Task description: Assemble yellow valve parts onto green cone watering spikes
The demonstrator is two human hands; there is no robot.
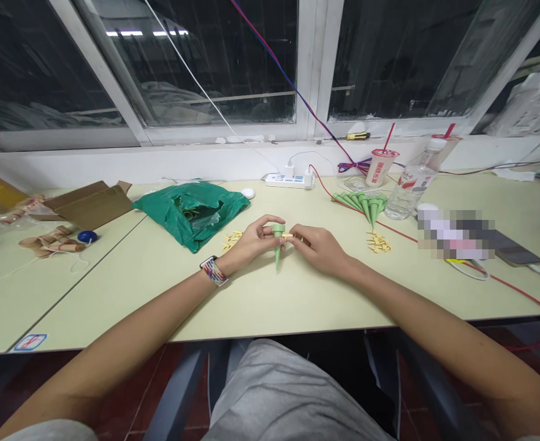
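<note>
My left hand (252, 242) is closed around the upper part of a green plastic watering spike (277, 260), whose pointed end hangs down over the table. In the fingertips of my right hand (321, 250) is a small yellow plastic valve piece (289, 235), held against the spike's side just below its cap. Whether the piece sits inside the spike cannot be made out. Beside my left hand lies a small pile of yellow pieces (230, 240), partly hidden by it. Another yellow pile (379, 242) lies to the right, in front of several green spikes (369, 207).
A torn green plastic bag (166, 211) lies behind my left hand. Farther left are a cardboard box (90, 205) and wooden toys (58, 242). To the right stand a water bottle (407, 187) and a cup (382, 166); a red cable (403, 234) crosses the table (270, 312).
</note>
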